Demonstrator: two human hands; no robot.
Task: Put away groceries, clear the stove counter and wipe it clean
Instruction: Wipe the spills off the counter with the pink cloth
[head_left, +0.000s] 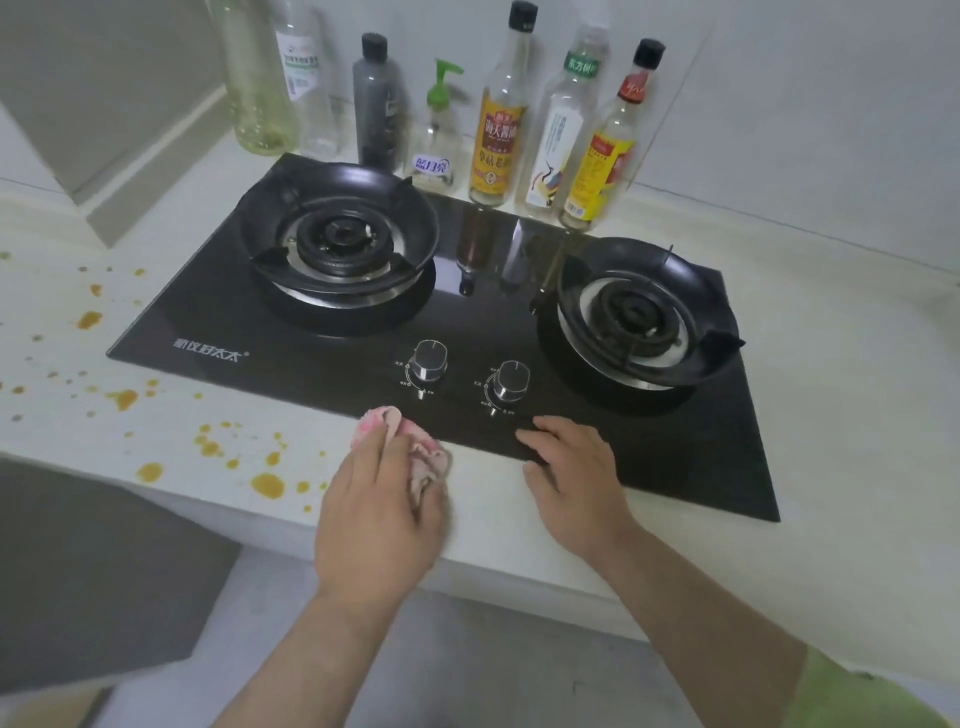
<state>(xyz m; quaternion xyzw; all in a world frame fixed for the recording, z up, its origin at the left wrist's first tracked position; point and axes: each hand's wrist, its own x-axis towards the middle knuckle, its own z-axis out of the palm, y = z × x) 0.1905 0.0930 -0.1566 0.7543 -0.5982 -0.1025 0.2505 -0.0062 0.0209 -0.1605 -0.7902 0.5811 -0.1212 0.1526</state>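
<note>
You are wiping now.
Your left hand grips the cloth; your right hand rests flat, empty. Next, rub the orange spots.

Cloth mostly under the left hand; yellowish bottle and clear bottle, tops beyond the upper edge.

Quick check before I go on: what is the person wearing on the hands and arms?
No gloves: the left hand and right hand are both bare, with no ring, watch or band showing. Both forearms are bare too. The only clothing in view is a light green sleeve on the right arm, at the bottom right corner. No sleeve shows on the left arm.
</note>
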